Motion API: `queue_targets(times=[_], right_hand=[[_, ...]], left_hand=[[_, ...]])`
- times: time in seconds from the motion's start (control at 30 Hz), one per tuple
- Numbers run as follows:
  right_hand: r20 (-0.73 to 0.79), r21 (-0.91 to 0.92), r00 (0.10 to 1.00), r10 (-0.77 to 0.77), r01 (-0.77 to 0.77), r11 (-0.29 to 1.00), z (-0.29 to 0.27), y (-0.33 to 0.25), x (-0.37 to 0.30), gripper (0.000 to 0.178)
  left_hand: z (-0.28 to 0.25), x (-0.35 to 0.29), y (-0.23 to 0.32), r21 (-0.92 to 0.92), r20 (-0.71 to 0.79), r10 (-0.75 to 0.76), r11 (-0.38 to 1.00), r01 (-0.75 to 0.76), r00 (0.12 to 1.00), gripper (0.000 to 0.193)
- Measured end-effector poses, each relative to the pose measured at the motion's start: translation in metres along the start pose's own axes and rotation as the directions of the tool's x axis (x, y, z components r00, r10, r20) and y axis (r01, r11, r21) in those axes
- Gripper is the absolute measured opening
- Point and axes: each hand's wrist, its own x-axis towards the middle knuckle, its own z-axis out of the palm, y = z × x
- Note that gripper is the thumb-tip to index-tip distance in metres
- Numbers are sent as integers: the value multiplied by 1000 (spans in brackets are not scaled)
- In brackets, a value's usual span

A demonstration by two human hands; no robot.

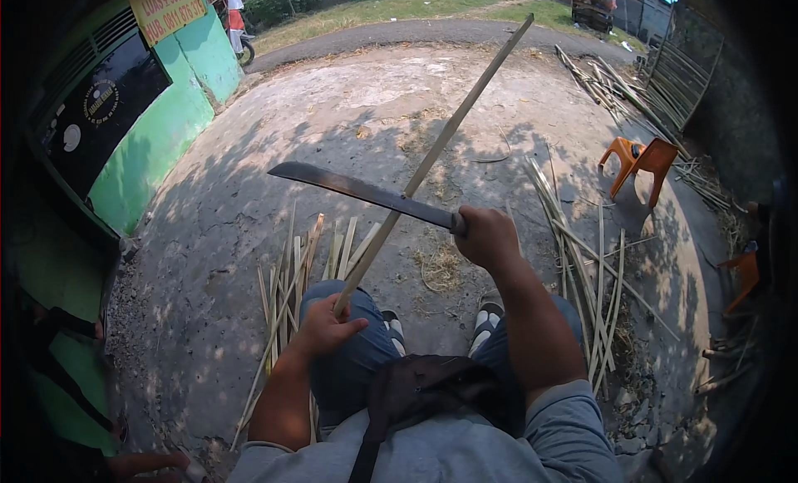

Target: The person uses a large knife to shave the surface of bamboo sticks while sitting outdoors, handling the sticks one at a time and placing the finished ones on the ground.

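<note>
My left hand (327,327) is closed around the lower end of a long bamboo strip (467,109), which slants up and away to the right. In my right hand (489,238) is the handle of a machete (337,184), its broad dark blade pointing left. The blade crosses the strip a little above my left knee, seemingly against it. Split bamboo strips (291,288) lie by my left leg, and a looser heap of strips (572,254) lies beyond my right leg.
An orange plastic chair (652,160) stands to the right, with bamboo poles (611,92) piled farther back. Shavings (440,271) lie on the concrete ahead. A green wall (137,175) runs along the left. A dark-clothed person (62,321) is at the left edge.
</note>
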Motion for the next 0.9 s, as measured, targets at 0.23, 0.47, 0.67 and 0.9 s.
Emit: queue_targets(times=[0.23,0.47,0.67,0.9], right_hand=[[122,31,983,-135,132,991,3,-39,-17,13],[186,-2,938,-293,298,954,7,-50,-12,16],[-24,61,996,86,-84,995,3,1,0,21],[114,11,974,-194,194,981,5,-41,-21,10]], left_hand=[[2,1,8,-93,7,-64,994,64,998,48],[0,-1,-8,-2,13,31,1000,-31,999,45],[0,0,12,43,19,-26,999,25,999,44],[0,1,12,100,53,-27,995,22,998,43]])
